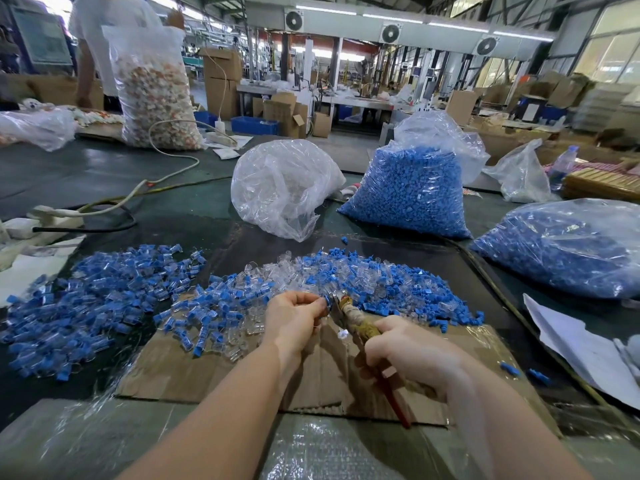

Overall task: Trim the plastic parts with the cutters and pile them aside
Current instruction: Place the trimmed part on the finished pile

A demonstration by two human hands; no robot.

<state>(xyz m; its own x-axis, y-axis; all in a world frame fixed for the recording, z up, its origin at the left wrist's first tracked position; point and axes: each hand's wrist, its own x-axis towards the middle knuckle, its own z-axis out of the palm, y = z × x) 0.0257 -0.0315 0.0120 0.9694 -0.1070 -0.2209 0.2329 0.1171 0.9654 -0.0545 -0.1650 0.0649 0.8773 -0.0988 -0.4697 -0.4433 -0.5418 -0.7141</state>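
Two hands work above a cardboard sheet point(214, 372) on the surface point(194, 209). Left hand point(294, 317) pinches one small part point(325, 301) at its fingertips, just beside the cutter head. Right hand point(412, 355) is clenched round the handles of the cutters point(349, 315); the head points toward 11 o'clock and touches the part. Whether the blades are closed cannot be told.

Hazards from this position:

1. Left fingertips lie next to the blades. A cut taken with the part held this short could nip a finger. Cause: a grip too close to the cut line.
2. The part is small and smooth-looking. It may twist or shoot off under blade pressure, giving an uneven trim or a lost piece. Cause: a light pinch.
3. Mixed pile point(346, 282) lies at 12 o'clock, sorted pile point(86, 296) at 9 o'clock; their edges nearly meet. A trimmed part tossed short could land among untrimmed ones.
4. Offcuts, such as the clear scrap point(342, 334) below the cutters, may gather on the cardboard and mix with good parts.
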